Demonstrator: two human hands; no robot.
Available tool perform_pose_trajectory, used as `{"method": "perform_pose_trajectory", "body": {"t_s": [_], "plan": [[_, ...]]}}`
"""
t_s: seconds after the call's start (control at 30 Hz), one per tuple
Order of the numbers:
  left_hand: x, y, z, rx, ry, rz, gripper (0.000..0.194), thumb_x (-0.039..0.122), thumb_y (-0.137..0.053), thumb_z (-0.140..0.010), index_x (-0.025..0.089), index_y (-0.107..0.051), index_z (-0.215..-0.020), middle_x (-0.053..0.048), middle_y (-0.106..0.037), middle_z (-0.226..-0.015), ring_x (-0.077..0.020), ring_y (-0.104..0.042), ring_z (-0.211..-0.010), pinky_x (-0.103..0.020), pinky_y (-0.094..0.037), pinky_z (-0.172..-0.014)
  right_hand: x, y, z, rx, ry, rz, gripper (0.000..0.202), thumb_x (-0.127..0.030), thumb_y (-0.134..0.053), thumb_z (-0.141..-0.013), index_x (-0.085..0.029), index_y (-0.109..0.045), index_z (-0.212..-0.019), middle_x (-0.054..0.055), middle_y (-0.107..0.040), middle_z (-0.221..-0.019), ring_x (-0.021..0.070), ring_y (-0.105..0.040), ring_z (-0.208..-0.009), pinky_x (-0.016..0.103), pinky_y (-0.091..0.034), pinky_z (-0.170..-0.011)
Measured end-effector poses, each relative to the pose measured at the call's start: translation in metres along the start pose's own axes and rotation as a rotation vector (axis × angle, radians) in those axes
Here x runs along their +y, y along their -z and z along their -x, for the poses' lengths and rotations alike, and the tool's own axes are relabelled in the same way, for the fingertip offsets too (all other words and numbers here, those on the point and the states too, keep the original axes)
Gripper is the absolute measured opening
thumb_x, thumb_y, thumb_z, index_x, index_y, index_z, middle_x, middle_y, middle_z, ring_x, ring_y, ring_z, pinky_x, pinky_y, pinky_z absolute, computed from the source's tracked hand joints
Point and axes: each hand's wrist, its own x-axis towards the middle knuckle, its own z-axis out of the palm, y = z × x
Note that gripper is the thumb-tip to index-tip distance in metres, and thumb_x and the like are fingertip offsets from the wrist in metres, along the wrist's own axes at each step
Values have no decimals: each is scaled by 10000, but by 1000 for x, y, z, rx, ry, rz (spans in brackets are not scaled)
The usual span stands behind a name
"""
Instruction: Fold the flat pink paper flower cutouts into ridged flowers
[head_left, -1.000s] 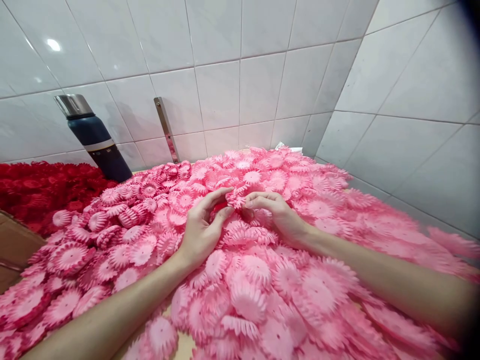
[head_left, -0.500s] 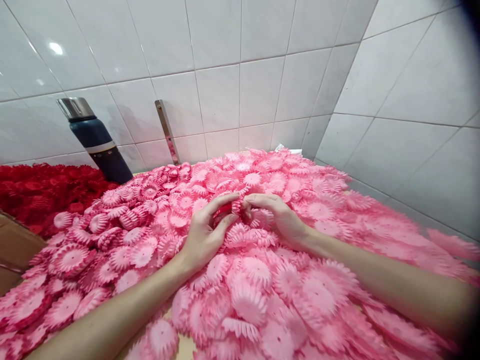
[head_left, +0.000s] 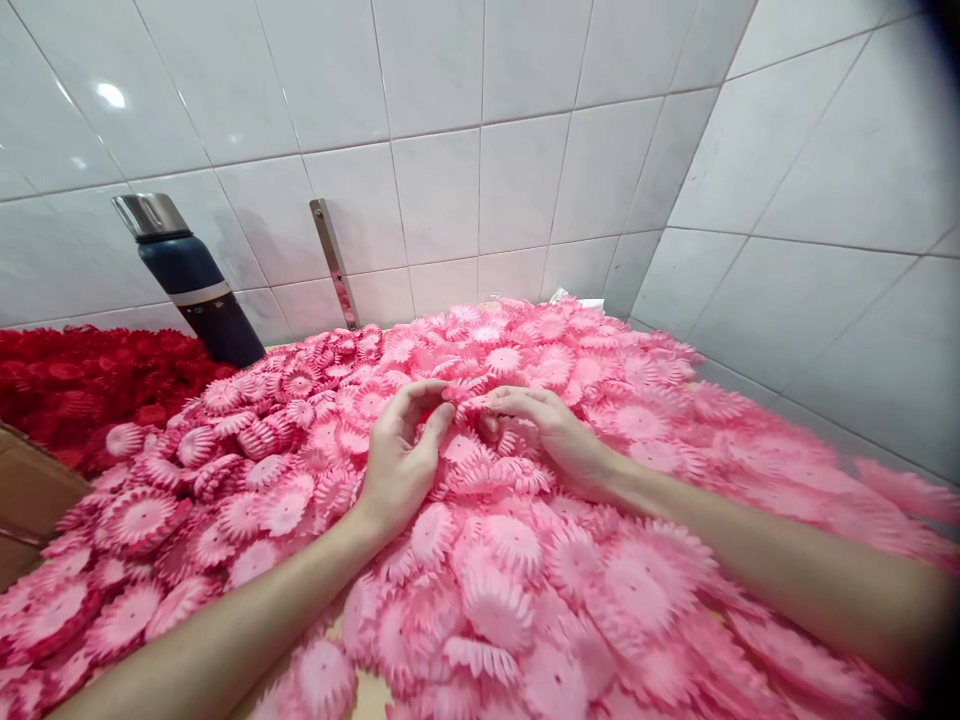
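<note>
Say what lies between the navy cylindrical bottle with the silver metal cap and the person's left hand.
Heaped pink, round, frilly-edged flower pieces fill the stretch from the bottle to the left hand, in the head view.

Left hand (head_left: 400,458), centre of frame: bare, fingers slim. Right hand (head_left: 561,440), right of centre: bare, of similar slender build. Left forearm (head_left: 232,622), lower left, was bare and tapered evenly wristward. Right forearm (head_left: 750,540), lower right, was likewise bare; its outer end was obscured by darkness.
</note>
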Motion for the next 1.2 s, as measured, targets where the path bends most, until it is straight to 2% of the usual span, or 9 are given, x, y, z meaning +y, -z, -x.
{"method": "perform_pose_trajectory", "body": {"t_s": [0.1,0.23,0.33,0.43,0.57,0.73,0.87,1.07,1.2], "plan": [[4,0,1,-33,4,-8,107,220,-544,-883,171,-589,-967,-66,-650,-1017,-172,-619,-986,-333,-499,-911,1,-1,0,4,4,22,160,-296,-622,-763,-181,-649,-656,-3,-595,-681,122,-520,-640,258,-418,-621],[10,0,2,-74,-31,-55,186,244,-619,-837,192,-591,-1013,-62,-651,-1038,-182,-617,-1003,-338,-500,-911,3,-1,-1,33,13,44,118,-285,-690,-708,-181,-648,-671,-13,-599,-689,101,-518,-622,233,-417,-593],[8,1,1,-92,-78,-146,260,254,-689,-779,225,-635,-1032,-57,-666,-1067,-203,-611,-1027,-382,-485,-947,4,0,-1,7,16,56,129,-300,-692,-710,-181,-653,-678,-10,-608,-691,101,-531,-625,238,-419,-589],[3,2,0,-93,-65,-143,210,272,-694,-773,225,-673,-976,-52,-681,-1027,-201,-618,-993,-382,-495,-927,4,0,-1,3,23,88,135,-305,-685,-716,-177,-661,-681,-22,-592,-642,84,-497,-567,236,-395,-555],[2,0,-1,-15,15,-4,204,258,-704,-756,204,-632,-939,-33,-653,-948,-161,-621,-889,-298,-532,-804,4,0,-1,30,26,126,162,-310,-695,-695,-164,-640,-650,-24,-576,-619,79,-481,-548,231,-387,-531],[5,0,-1,16,36,-10,218,255,-596,-845,217,-622,-1058,-52,-636,-1068,-161,-597,-935,-297,-503,-840,6,1,-1,38,25,172,181,-319,-675,-702,-167,-601,-638,-22,-565,-598,84,-482,-530,230,-385,-512],[1,2,-2,101,13,-89,180,259,-546,-876,212,-627,-1030,-40,-636,-964,-153,-586,-860,-280,-494,-790,6,0,-1,60,12,173,161,-280,-654,-682,-170,-570,-601,-2,-595,-634,95,-502,-563,234,-383,-529],[-2,5,-5,285,-69,-111,172,189,-453,-902,237,-552,-1034,-22,-585,-944,-140,-576,-825,-282,-488,-790,4,1,-1,137,-9,73,171,-216,-629,-642,-177,-524,-513,-21,-544,-546,90,-449,-512,234,-327,-485],[7,5,-1,88,-172,-286,225,122,-467,-865,231,-665,-862,-28,-576,-939,-165,-556,-923,-325,-457,-875,1,1,-1,129,-20,22,105,-244,-665,-655,-170,-647,-583,-4,-600,-610,104,-510,-565,244,-383,-534]]}}
